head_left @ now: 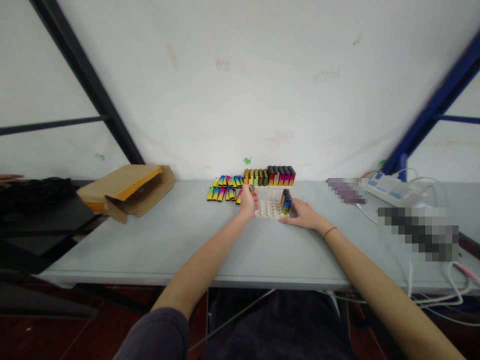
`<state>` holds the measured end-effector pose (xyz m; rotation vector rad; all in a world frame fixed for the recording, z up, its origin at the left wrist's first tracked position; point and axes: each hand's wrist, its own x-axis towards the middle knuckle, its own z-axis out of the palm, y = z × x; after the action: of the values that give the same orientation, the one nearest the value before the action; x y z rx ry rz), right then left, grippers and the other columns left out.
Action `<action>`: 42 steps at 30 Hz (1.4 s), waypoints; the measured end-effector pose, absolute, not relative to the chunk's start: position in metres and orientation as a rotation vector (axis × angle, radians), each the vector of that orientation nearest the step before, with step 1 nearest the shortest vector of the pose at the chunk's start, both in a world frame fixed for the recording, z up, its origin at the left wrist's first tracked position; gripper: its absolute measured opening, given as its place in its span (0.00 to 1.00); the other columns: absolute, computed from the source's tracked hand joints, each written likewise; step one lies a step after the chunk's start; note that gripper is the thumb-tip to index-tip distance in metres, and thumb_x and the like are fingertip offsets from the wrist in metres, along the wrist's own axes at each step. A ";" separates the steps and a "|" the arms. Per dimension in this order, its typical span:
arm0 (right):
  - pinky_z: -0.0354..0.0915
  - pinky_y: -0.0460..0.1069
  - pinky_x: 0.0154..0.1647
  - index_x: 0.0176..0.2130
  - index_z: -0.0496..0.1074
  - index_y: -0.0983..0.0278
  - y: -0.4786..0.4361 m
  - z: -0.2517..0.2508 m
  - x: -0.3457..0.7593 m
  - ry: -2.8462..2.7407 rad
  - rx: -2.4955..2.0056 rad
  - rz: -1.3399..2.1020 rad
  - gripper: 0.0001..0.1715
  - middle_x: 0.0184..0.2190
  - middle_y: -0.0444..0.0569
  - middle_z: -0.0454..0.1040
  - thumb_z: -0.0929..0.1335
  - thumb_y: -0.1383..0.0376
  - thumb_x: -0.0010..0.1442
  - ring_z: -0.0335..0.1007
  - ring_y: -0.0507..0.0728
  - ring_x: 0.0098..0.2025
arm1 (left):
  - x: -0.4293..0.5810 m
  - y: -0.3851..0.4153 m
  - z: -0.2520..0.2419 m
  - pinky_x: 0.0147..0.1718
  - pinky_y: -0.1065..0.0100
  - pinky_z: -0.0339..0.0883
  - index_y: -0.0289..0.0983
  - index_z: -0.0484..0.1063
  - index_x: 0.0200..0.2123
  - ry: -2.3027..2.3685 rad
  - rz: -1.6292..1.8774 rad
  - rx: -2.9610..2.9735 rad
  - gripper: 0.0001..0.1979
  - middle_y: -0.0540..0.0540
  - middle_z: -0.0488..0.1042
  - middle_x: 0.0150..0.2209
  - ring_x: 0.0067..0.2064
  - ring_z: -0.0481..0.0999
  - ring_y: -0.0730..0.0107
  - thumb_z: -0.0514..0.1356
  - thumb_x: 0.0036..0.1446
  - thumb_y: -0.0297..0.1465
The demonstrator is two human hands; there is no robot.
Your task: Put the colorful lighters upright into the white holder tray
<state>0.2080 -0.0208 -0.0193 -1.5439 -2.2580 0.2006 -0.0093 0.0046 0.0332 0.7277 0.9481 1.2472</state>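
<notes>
My left hand (248, 201) is closed around a small lighter at the left edge of a white holed tray (267, 210) on the grey table (180, 240). My right hand (302, 213) rests flat beside the tray's right side, fingers against it. A few coloured lighters (286, 201) stand upright in the tray's right end. Behind the tray, several rainbow lighters (224, 189) lie loose and a row of upright lighters (270, 176) stands by the wall.
An open cardboard box (125, 191) lies on its side at the table's back left. A white power strip (390, 189) with cables sits at the right. Dark shelving stands to the left.
</notes>
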 end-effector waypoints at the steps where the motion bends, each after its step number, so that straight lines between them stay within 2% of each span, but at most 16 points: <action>1: 0.65 0.61 0.53 0.55 0.70 0.66 -0.021 -0.019 0.208 -2.260 -1.543 0.200 0.38 0.52 0.62 0.75 0.72 0.45 0.55 0.72 0.70 0.51 | -0.010 0.004 0.034 0.13 0.75 0.34 0.41 0.53 0.22 0.951 1.254 0.726 0.24 0.59 0.44 0.12 0.13 0.40 0.80 0.46 0.65 0.49; 6: 0.65 0.60 0.53 0.55 0.69 0.67 -0.020 -0.018 0.208 -2.286 -1.549 0.198 0.38 0.52 0.62 0.76 0.72 0.44 0.55 0.73 0.70 0.51 | -0.007 0.005 0.031 0.14 0.75 0.39 0.41 0.57 0.25 0.934 1.256 0.794 0.24 0.59 0.47 0.14 0.14 0.44 0.79 0.45 0.65 0.51; 9: 0.66 0.60 0.51 0.54 0.70 0.67 -0.021 -0.016 0.208 -2.290 -1.555 0.209 0.37 0.51 0.62 0.76 0.71 0.45 0.56 0.73 0.70 0.50 | -0.002 0.003 0.024 0.17 0.75 0.47 0.40 0.60 0.31 0.922 1.297 1.018 0.18 0.59 0.54 0.17 0.16 0.52 0.79 0.51 0.65 0.48; 11: 0.66 0.60 0.51 0.53 0.70 0.67 -0.022 -0.016 0.207 -2.285 -1.557 0.215 0.36 0.50 0.62 0.76 0.71 0.45 0.56 0.73 0.70 0.50 | 0.001 0.000 0.019 0.22 0.75 0.56 0.41 0.62 0.35 0.901 1.334 1.253 0.12 0.58 0.60 0.21 0.21 0.61 0.77 0.56 0.64 0.43; 14: 0.65 0.61 0.52 0.53 0.70 0.67 -0.022 -0.017 0.207 -2.272 -1.555 0.212 0.36 0.51 0.62 0.76 0.72 0.45 0.55 0.72 0.70 0.50 | 0.004 -0.006 0.016 0.37 0.72 0.67 0.40 0.67 0.37 0.819 1.332 1.605 0.08 0.50 0.71 0.31 0.35 0.72 0.72 0.60 0.62 0.37; 17: 0.65 0.62 0.54 0.55 0.69 0.66 -0.022 -0.018 0.208 -2.257 -1.547 0.220 0.37 0.52 0.61 0.75 0.72 0.46 0.55 0.72 0.70 0.51 | 0.005 -0.009 0.016 0.41 0.70 0.68 0.38 0.74 0.36 0.746 1.273 1.823 0.07 0.44 0.75 0.41 0.45 0.73 0.66 0.64 0.58 0.36; 24: 0.63 0.61 0.57 0.56 0.69 0.65 -0.019 -0.021 0.210 -2.267 -1.488 0.259 0.37 0.55 0.60 0.74 0.72 0.46 0.55 0.71 0.69 0.55 | 0.007 -0.005 0.005 0.40 0.69 0.70 0.38 0.79 0.38 0.670 1.058 1.927 0.07 0.44 0.78 0.39 0.40 0.76 0.66 0.66 0.55 0.33; 35: 0.64 0.62 0.55 0.53 0.70 0.64 -0.019 -0.021 0.211 -2.263 -1.501 0.258 0.35 0.52 0.60 0.75 0.73 0.46 0.55 0.72 0.70 0.53 | 0.012 -0.008 -0.006 0.43 0.66 0.72 0.39 0.78 0.40 0.755 1.093 1.961 0.08 0.44 0.80 0.40 0.39 0.79 0.65 0.66 0.56 0.33; 39: 0.65 0.61 0.54 0.53 0.70 0.65 -0.018 -0.022 0.212 -2.272 -1.497 0.257 0.35 0.52 0.60 0.76 0.73 0.46 0.55 0.73 0.69 0.52 | 0.012 -0.013 -0.004 0.43 0.66 0.71 0.40 0.74 0.46 0.832 1.090 2.110 0.14 0.46 0.79 0.40 0.38 0.78 0.66 0.67 0.57 0.34; 42: 0.65 0.62 0.54 0.55 0.70 0.65 -0.017 -0.023 0.212 -2.258 -1.471 0.258 0.37 0.53 0.61 0.76 0.73 0.45 0.54 0.73 0.70 0.52 | 0.009 -0.014 0.005 0.48 0.64 0.69 0.41 0.74 0.47 0.875 1.047 2.359 0.14 0.45 0.78 0.44 0.44 0.77 0.63 0.66 0.58 0.37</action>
<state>0.2122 -0.0171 -0.0232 -1.4714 -2.2579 0.2580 0.0090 -0.0141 0.0045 2.3594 0.8754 1.0468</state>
